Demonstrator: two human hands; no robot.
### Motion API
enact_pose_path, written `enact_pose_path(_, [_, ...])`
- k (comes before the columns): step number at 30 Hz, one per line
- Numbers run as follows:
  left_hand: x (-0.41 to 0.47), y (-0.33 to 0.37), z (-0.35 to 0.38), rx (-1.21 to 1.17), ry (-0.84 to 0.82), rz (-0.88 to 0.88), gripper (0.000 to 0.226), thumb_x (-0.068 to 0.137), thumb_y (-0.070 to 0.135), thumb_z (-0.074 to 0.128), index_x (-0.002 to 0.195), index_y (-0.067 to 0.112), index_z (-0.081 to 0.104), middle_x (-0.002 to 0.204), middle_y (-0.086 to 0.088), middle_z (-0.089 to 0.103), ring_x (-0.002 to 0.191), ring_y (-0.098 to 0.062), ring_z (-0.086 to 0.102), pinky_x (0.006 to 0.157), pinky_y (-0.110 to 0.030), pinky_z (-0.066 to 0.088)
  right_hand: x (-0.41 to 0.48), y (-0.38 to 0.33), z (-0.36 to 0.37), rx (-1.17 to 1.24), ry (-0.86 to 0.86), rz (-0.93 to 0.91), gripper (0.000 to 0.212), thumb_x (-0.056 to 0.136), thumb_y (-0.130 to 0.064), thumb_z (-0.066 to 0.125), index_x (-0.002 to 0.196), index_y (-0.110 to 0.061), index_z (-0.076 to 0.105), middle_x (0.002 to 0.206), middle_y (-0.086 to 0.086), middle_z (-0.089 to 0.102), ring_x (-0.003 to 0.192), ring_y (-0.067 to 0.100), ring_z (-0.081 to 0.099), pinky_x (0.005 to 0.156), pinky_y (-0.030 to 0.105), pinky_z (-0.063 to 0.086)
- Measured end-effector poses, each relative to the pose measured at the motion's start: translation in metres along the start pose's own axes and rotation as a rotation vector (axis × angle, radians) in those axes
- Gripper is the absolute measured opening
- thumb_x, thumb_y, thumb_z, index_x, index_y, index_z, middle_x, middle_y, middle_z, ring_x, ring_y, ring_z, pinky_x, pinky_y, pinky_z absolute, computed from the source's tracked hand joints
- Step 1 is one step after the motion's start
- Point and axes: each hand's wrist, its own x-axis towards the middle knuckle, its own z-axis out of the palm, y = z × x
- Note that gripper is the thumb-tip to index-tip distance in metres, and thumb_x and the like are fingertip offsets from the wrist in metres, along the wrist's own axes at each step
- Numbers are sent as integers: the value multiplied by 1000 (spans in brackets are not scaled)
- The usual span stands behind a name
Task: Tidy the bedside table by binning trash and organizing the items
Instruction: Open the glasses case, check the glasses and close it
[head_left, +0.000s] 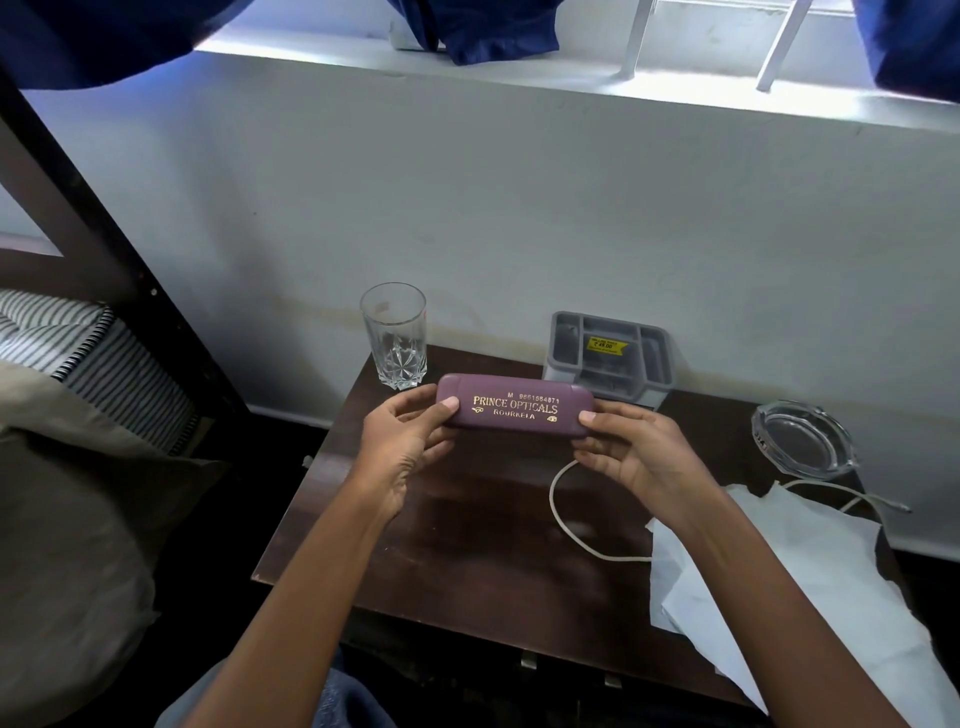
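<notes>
Our left hand (402, 447) and right hand (634, 457) grip the case (514, 410) by its ends over the tabletop (467, 545). The organizer (608, 318) behind seems to hold a tag (605, 344).

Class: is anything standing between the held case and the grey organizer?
Nothing visible. The left hand and right hand hold the case just before the organizer; glass stands off left, ashtray off right.

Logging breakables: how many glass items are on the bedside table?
2: a tumbler at the back left, an ashtray at the right edge; the paper could hide more.
</notes>
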Motion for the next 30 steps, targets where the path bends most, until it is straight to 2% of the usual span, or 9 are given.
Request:
enact_pose_path(7, [-1,2,0,27,10,33,15,80,2,68,88,13,62,81,-8,66,50,-5,63,62,-21,56,3,2,0,-30,19,-7,18,79,6,64,94,-4,66,76,11,70,59,16,64,56,25,57])
enact_pose_path(16, [0,2,-1,82,37,82,17,78,0,69,85,14,64,79,-9,66,59,-11,63,61,-21,56,2,3,3,-82,47,-30,16,80,8,63,90,-4,64,84,14,67,54,13,64,53,24,57])
enact_pose_path(19, [1,2,1,108,40,100,18,78,1,70,89,12,62,78,-7,65,62,-12,62,55,-18,56,1,2,3,-108,60,-36,18,81,7,62,97,-2,63,86,15,66,62,18,63,54,24,57])
enact_pose_path(22, [2,-2,7,169,56,145,23,77,5,73,92,13,57,79,-4,65,56,-7,63,56,-19,55,-2,0,1,-160,96,-51,20,82,4,63,101,-1,62,89,16,66,72,22,64,57,25,59])
enact_pose_path(25, [1,-8,20,239,40,195,15,79,11,72,89,13,61,86,-8,67,70,-14,64,60,-23,52,-6,-3,-9,-245,181,-97,17,82,1,64,98,-4,60,87,13,66,76,25,65,56,25,57])
enact_pose_path(27, [1,-15,31,282,3,164,7,85,20,66,88,15,63,89,-8,67,78,-20,65,64,-25,51,-8,-5,-21,-303,261,-133,13,82,-2,66,90,-7,59,85,11,64,77,26,64,56,27,56])
enact_pose_path(30, [5,-32,45,387,-41,115,23,89,37,56,80,19,68,87,-6,71,93,-27,68,77,-33,49,-6,-4,-39,-359,362,-159,11,82,-3,67,90,-4,60,85,14,64,77,28,64,63,29,54])
